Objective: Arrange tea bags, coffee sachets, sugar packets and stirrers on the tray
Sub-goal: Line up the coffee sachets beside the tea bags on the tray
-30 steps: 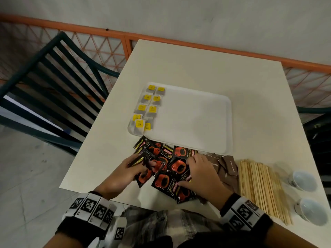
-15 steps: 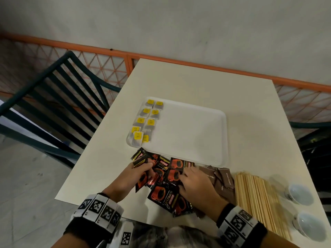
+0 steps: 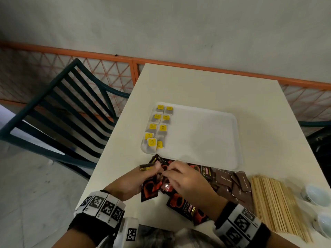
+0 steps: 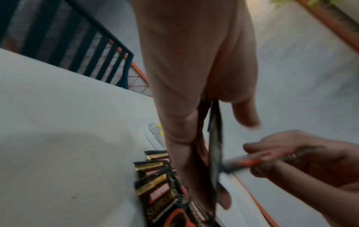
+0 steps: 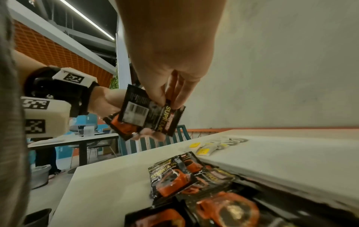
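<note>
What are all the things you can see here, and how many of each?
Tray: one, white, middle of the table.
Tea bags: about nine, yellow tags, in two columns at the tray's left end.
Coffee sachets: a loose pile, black and orange, on the table in front of the tray; several more held in the hands.
Sugar packets: a small pile, brown, right of the sachets.
Stirrers: a big bundle, pale wood, right of the sugar.
Cups: two, white, at the table's right edge.
Table: one, cream.
Chair: one, dark green, left of the table.
Left hand: grips a stack of sachets.
Right hand: pinches a sachet against that stack.
</note>
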Motion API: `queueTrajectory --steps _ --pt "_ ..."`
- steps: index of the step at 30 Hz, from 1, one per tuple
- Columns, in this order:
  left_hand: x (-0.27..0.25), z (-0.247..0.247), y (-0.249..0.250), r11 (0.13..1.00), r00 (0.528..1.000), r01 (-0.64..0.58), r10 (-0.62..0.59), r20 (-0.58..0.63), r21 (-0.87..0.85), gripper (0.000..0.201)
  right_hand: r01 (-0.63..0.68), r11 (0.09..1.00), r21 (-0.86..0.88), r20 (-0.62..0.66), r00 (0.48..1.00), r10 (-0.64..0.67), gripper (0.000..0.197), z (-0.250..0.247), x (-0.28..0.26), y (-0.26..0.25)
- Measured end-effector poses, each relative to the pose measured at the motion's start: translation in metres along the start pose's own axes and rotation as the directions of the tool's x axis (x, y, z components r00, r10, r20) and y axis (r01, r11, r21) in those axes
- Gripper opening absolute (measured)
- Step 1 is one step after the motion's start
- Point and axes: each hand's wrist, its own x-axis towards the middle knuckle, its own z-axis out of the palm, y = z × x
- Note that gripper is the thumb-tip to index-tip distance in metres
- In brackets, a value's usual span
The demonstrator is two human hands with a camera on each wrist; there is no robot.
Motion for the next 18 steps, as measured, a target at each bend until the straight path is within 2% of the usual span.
queueTrajectory --steps 2,4,6,7,9,11,12,15,18 --pt "-0.005 -0.015 -0.008 1.0 0.999 0.007 -0.008 0.033 0.021 0.044 -0.001 0.997 0.081 0.05 0.999 -0.003 0.027 0.01 0.012 -0.002" --pt "-0.007 -0.03 -0.014 1.0 0.998 -0.006 0.006 -0.056 0.004 0.043 -0.043 0.983 0.179 0.077 0.997 0.029 0.031 0.019 0.021 -0.001" --pt "-0.009 -0.041 -0.017 0.999 0.983 -0.032 0.024 -0.182 -0.039 0.037 -0.164 0.956 0.243 0.064 0.986 0.153 0.03 0.026 0.027 0.005" --pt "-0.01 -0.046 -0.017 0.998 0.969 -0.03 0.015 -0.245 -0.058 0.033 -0.245 0.944 0.22 0.063 0.97 0.236 0.032 0.03 0.03 0.009" --pt "-0.009 -0.055 -0.019 0.995 0.939 -0.026 -0.008 -0.343 -0.095 0.024 -0.417 0.908 0.045 0.147 0.901 0.407 0.053 0.039 0.034 0.017" --pt "-0.008 -0.061 -0.02 0.99 0.922 -0.03 -0.026 -0.385 -0.139 0.02 -0.476 0.861 -0.181 0.245 0.826 0.508 0.076 0.045 0.041 0.022" --pt "-0.007 -0.063 -0.019 0.987 0.918 -0.035 -0.031 -0.396 -0.158 0.02 -0.474 0.846 -0.245 0.262 0.807 0.529 0.081 0.048 0.044 0.023" --pt "-0.005 -0.065 -0.018 0.972 0.924 -0.047 -0.046 -0.379 -0.232 0.02 -0.444 0.836 -0.321 0.257 0.809 0.529 0.076 0.057 0.052 0.023" --pt "-0.004 -0.063 -0.016 0.947 0.947 0.001 -0.104 -0.303 -0.322 0.027 -0.459 0.839 -0.292 0.245 0.812 0.529 0.062 0.06 0.053 0.022"
